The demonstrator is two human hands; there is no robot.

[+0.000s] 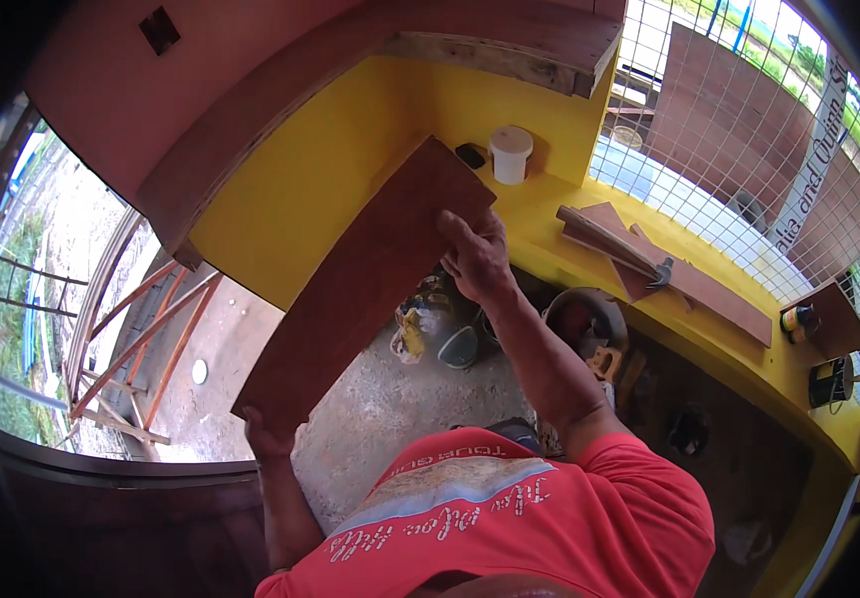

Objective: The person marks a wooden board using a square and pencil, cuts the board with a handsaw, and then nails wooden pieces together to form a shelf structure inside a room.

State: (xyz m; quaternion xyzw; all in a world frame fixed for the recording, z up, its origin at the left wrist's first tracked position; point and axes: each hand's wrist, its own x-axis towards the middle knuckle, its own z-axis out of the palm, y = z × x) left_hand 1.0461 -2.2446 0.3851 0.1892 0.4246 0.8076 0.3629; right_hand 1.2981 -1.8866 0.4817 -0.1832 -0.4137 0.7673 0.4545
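One board [370, 274] slants lengthwise to upper right, left grip [272, 435] and right grip [480, 259] pinching opposite ends.

Board [362, 284] between the hands [478, 261]

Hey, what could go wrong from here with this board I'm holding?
The board is held only by your left hand and right hand, so a slip could drop it. Its far end appears near the white tub, so a swing might topple that. The hammer on the wood pieces could get bumped off the yellow ledge.
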